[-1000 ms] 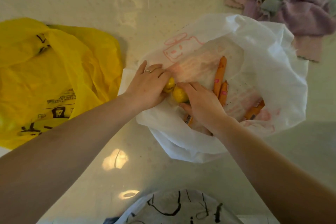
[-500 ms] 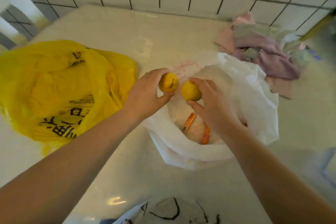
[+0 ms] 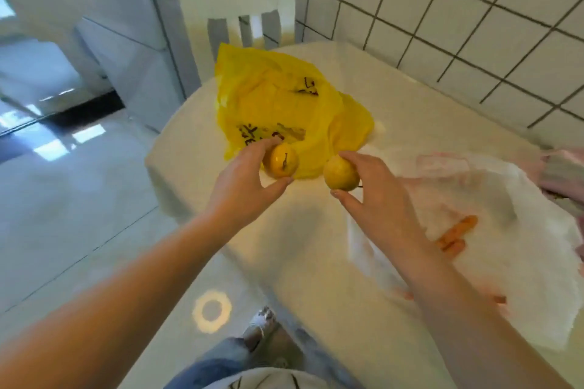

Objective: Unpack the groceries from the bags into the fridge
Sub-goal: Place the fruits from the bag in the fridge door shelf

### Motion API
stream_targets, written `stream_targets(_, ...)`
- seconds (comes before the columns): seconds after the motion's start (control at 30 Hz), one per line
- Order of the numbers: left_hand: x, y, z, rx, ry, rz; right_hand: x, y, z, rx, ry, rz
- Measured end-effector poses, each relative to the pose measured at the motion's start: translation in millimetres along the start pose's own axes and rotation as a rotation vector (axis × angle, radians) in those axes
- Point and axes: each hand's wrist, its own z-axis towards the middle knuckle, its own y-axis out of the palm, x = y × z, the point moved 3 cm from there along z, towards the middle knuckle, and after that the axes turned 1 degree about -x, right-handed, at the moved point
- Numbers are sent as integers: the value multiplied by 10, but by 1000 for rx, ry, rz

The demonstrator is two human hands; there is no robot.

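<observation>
Lifting clear of the white bag (image 3: 474,199), your left hand (image 3: 243,180) grips one yellow fruit (image 3: 281,161) and your right hand (image 3: 373,189) grips a second fruit (image 3: 341,172), both now held above the worktop (image 3: 410,110) near the yellow bag (image 3: 278,98). A second ago both fruits lay inside the white bag. Your view has swung left, probably toward the fridge. Carrots (image 3: 458,230) remain in the white bag.
</observation>
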Motion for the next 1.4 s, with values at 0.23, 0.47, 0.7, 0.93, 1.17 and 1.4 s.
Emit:
stream_targets(0.23, -722, -913, -782, 167, -257, 70, -966, 698, 159, -123, -196, 74)
stream_targets(0.47, -1295, -1771, -1068, 355, -345, 32, -1991, 1088, 462, -129, -340, 32)
stream_targets(0.7, -2181, -2913, -1214, 418, -345, 26, -3276, 1722, 991, -134, -434, 74)
stream_targets(0.93, -2997, -4027, -1227, 521, -347, 40, -4416, 2353, 1576, -127, -510, 126)
stream_targets(1.17, -3727, -4768, -882, 593, -364, 16, -5218, 2939, 2320, -144, -584, 145)
stream_targets(1.4, -4592, -5525, 8, 654, -343, -45, -5852, 3543, 3600, -101, -638, 198)
